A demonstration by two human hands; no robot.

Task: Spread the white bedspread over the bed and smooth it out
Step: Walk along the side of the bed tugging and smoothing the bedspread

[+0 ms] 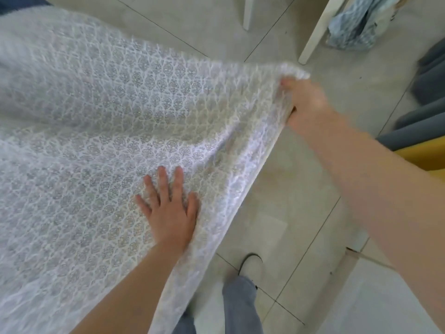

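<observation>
The white bedspread (96, 121), with a fine grey leaf pattern, covers the bed across the left and middle of the view, and its edge hangs down toward the floor. My left hand (169, 210) lies flat on it near that edge, fingers spread and straight. My right hand (304, 104) grips a corner of the bedspread and holds it lifted off to the right, so the cloth is stretched with a few folds running toward that corner. The bed itself is hidden under the cloth.
Pale tiled floor (301, 213) runs along the bed's right side, where my leg and shoe (250, 263) stand. White chair legs (315, 32) and a hanging blue checked cloth (356, 25) are at the top right. Grey cushions (428, 97) and a yellow thing (431, 153) sit at the right edge.
</observation>
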